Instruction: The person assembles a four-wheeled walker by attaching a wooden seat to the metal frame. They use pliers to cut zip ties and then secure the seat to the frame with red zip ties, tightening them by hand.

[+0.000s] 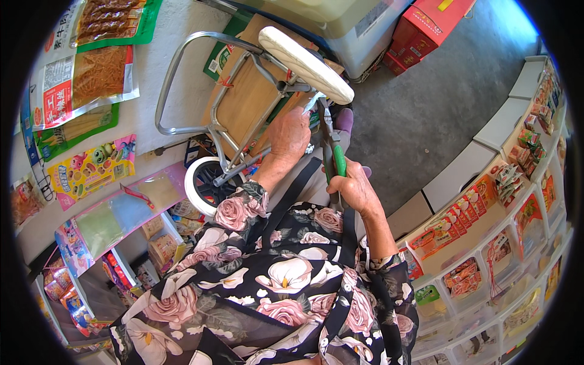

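A silver tubular metal frame [167,91] leans in front of me, tilted. It bears a white quilted pad [304,64] and a wheel [193,190] with a white rim and dark spokes. My left hand [288,134] is closed beside the frame, just below the pad. A pale strip of plastic [314,101] sticks up at its fingertips, and the fingers hide where it ends. My right hand [354,190] grips green-handled pliers [339,159] by the handles. Their dark metal jaws point up toward the pad, close to the left fingertips; whether they touch anything is unclear.
Cardboard [243,100] stands behind the frame. A large plastic bin [347,30] and a red box [423,30] sit farther back on the grey floor [420,109]. Hanging snack packets [100,79] line the left wall. Clear bins of packets [465,277] curve along the right.
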